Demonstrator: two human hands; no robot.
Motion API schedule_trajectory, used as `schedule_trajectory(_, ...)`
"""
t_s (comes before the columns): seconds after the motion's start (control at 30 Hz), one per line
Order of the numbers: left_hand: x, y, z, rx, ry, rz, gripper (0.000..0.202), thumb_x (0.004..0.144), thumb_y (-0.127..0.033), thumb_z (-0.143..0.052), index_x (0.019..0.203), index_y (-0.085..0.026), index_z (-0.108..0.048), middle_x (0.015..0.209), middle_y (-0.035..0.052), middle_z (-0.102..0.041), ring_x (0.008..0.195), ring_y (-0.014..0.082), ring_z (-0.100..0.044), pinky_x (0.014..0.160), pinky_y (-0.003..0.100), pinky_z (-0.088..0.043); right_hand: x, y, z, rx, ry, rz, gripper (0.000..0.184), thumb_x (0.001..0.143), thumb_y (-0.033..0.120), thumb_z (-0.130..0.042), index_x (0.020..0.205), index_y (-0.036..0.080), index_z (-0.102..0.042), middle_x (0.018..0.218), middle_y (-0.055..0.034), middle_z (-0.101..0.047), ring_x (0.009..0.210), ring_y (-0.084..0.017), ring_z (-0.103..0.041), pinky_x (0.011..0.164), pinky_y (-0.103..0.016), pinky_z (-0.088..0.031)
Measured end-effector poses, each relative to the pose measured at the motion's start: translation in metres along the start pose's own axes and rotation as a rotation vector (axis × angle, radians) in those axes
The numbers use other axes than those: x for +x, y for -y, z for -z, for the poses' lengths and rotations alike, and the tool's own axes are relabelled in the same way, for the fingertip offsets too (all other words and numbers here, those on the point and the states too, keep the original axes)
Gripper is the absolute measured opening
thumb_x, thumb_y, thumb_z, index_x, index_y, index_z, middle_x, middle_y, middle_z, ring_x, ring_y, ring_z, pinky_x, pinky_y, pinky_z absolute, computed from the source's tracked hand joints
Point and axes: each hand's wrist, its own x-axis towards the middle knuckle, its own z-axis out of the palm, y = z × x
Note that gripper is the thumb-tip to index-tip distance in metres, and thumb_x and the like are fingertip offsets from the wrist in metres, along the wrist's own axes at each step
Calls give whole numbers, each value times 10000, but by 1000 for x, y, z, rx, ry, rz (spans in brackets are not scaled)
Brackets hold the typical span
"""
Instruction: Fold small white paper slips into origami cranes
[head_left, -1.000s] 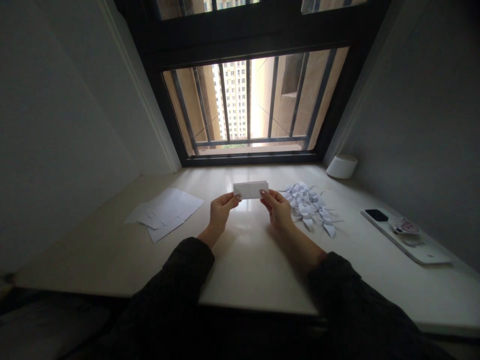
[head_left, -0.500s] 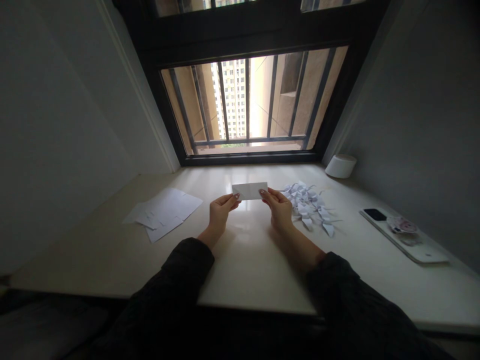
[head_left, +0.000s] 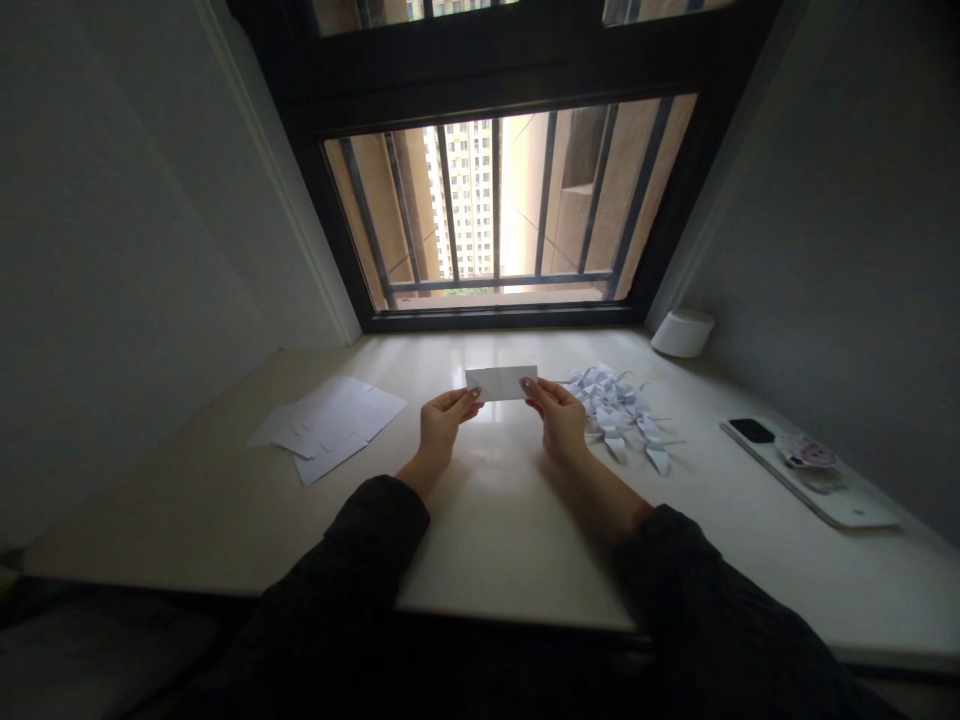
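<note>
A small white rectangle of paper (head_left: pixel 501 384) is stretched level between my two hands, above the pale sill. Its left end is pinched by my left hand (head_left: pixel 444 418), thumb on the near face. At the other end, my right hand (head_left: pixel 559 412) grips the paper the same way. Just beyond my right hand lies a heap of folded white paper pieces (head_left: pixel 611 400) with thin pointed ends; the hand hides part of it. To the left of my left hand rests a loose stack of white paper sheets (head_left: pixel 349 415), with smaller pieces on its left side.
A white phone (head_left: pixel 847 500) with a round sticker-like grip lies at the right of the sill (head_left: pixel 495 560). Near the right wall stands a white rounded object (head_left: pixel 682 333). A dark-framed window (head_left: pixel 495 318) with bars closes off the back.
Both hands stay almost in place, still holding the paper. The paper's face looks plainer now; a slanted line visible on it earlier no longer shows.
</note>
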Motion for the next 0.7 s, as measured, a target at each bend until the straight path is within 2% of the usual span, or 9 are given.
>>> schedule_trajectory(0.2, -1, -3, -2, 42, 8, 10, 356, 598, -366, -786, 843, -118, -717, 805, 89, -723, 723, 170, -675, 769, 332, -529, 1, 1, 0, -9, -12, -4, 335, 509, 367, -824, 748, 169, -698, 711, -31, -707, 681, -169, -649, 644, -301, -551)
schedule_trajectory(0.4, 0, -5, -1, 183, 38, -35, 352, 593, -386, -785, 807, -114, -720, 721, 89, -712, 665, 185, -671, 676, 320, -530, 4, 2, 2, -58, -33, 23, 342, 502, 376, -823, 740, 163, -699, 715, -40, -709, 674, -176, -648, 601, -299, -543)
schedule_trajectory(0.53, -1, -5, -1, 193, 41, -22, 325, 600, -374, -782, 791, -119, -718, 722, 86, -712, 668, 187, -673, 679, 319, -529, 3, 5, 3, -75, -34, 22, 329, 521, 373, -816, 747, 169, -693, 716, -40, -708, 672, -175, -649, 584, -288, -534)
schedule_trajectory(0.63, -1, -3, 0, 165, 17, -43, 323, 611, -374, -775, 802, -122, -712, 743, 81, -716, 679, 184, -676, 698, 321, -529, 0, 9, 2, -81, 21, -26, 380, 543, 389, -804, 838, 181, -684, 748, -34, -705, 702, -175, -658, 562, -263, -524)
schedule_trajectory(0.7, -1, -2, 0, 147, -5, -79, 326, 620, -383, -766, 811, -125, -708, 759, 77, -718, 684, 181, -679, 708, 321, -529, -4, 12, -1, -113, 108, -84, 421, 563, 411, -787, 911, 203, -676, 792, -32, -702, 742, -181, -660, 544, -245, -510)
